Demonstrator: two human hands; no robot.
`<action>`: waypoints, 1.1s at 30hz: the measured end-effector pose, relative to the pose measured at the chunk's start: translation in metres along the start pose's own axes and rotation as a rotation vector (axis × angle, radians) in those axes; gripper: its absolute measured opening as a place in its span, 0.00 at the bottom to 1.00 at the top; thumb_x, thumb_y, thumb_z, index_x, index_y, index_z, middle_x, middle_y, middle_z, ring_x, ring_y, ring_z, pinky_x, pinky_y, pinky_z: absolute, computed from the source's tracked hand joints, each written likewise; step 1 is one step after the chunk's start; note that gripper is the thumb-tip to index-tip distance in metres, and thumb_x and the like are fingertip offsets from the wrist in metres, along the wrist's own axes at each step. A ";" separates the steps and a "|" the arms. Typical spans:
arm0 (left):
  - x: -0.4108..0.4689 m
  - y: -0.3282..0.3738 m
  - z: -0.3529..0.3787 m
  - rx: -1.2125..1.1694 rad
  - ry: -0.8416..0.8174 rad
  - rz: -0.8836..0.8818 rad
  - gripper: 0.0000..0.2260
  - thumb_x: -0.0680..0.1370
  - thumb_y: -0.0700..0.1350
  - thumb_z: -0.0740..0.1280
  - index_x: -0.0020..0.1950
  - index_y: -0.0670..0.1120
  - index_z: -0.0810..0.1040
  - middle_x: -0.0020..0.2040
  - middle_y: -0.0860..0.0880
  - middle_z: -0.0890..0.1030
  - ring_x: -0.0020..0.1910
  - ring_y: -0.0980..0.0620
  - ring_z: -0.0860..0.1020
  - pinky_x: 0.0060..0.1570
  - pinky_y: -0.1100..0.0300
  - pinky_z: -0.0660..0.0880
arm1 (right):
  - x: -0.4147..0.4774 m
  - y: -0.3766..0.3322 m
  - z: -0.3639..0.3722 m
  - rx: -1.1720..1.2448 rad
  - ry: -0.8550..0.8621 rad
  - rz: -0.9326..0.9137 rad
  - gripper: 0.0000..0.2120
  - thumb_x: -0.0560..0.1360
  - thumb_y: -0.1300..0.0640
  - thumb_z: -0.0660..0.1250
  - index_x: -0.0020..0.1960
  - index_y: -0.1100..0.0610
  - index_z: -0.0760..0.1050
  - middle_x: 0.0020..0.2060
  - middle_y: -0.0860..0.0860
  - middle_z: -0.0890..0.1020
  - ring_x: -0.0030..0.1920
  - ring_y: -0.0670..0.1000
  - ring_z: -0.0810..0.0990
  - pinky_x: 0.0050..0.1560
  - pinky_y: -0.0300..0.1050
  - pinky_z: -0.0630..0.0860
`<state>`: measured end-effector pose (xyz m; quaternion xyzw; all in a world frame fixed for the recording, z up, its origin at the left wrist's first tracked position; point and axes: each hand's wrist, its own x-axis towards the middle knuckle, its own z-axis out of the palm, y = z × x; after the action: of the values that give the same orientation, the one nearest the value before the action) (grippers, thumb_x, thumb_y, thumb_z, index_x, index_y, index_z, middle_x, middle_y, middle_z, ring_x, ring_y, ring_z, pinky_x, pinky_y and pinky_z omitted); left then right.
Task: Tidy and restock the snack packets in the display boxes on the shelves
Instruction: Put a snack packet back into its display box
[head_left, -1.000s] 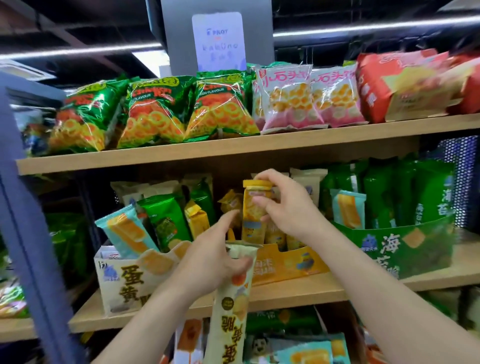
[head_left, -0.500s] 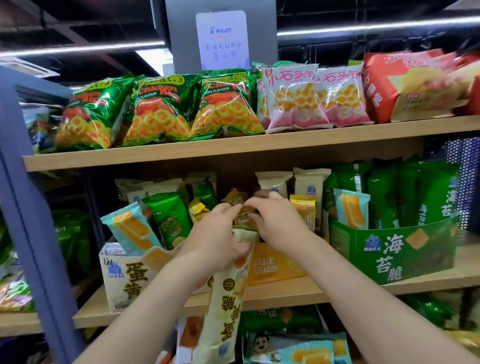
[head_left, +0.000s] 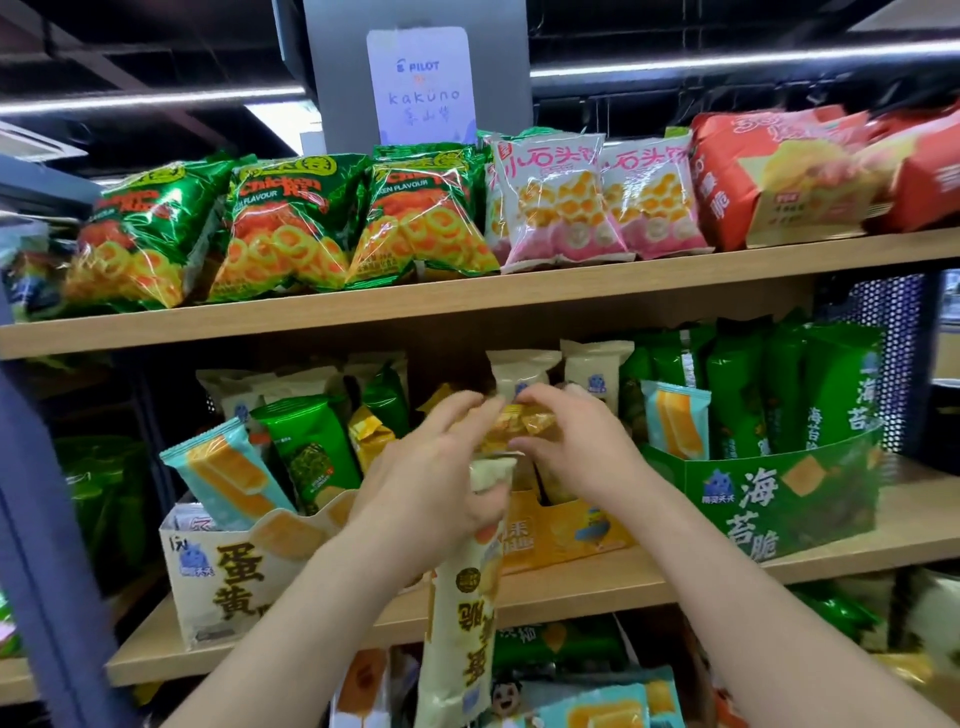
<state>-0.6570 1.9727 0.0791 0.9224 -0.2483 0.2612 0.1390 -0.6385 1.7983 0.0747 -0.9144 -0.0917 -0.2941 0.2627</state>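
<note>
Left hand (head_left: 427, 483) grips a cream packet (head_left: 463, 639) while right hand (head_left: 577, 448) apparently pinches a yellow packet (head_left: 519, 422) above the crowded orange display box (head_left: 571, 535).

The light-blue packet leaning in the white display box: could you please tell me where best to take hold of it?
I'd pinch the light-blue packet by its upper end, coming from above-left: that end leans free over the white display box, while the green packet crowds its right side.
</note>
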 end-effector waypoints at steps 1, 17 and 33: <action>0.001 0.003 0.001 0.003 -0.047 0.024 0.33 0.75 0.57 0.66 0.76 0.65 0.54 0.77 0.63 0.54 0.53 0.56 0.76 0.54 0.58 0.77 | 0.003 0.001 0.002 0.047 0.008 0.008 0.15 0.74 0.50 0.72 0.59 0.43 0.73 0.48 0.46 0.74 0.49 0.49 0.76 0.51 0.46 0.74; 0.038 0.019 0.028 0.304 -0.102 -0.002 0.34 0.75 0.53 0.67 0.78 0.60 0.53 0.77 0.46 0.56 0.53 0.45 0.79 0.41 0.58 0.77 | 0.005 0.039 -0.021 0.184 0.340 0.222 0.35 0.77 0.64 0.63 0.77 0.47 0.51 0.61 0.54 0.72 0.54 0.54 0.78 0.54 0.54 0.79; 0.035 0.027 0.024 0.207 -0.037 0.105 0.32 0.76 0.56 0.65 0.78 0.58 0.56 0.69 0.52 0.61 0.43 0.51 0.77 0.33 0.62 0.71 | 0.010 0.028 -0.049 0.107 0.184 0.057 0.10 0.75 0.56 0.71 0.56 0.52 0.82 0.46 0.49 0.81 0.44 0.49 0.79 0.49 0.48 0.77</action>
<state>-0.6351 1.9276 0.0819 0.9222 -0.2704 0.2755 0.0245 -0.6450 1.7483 0.1022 -0.8705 -0.0565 -0.3638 0.3267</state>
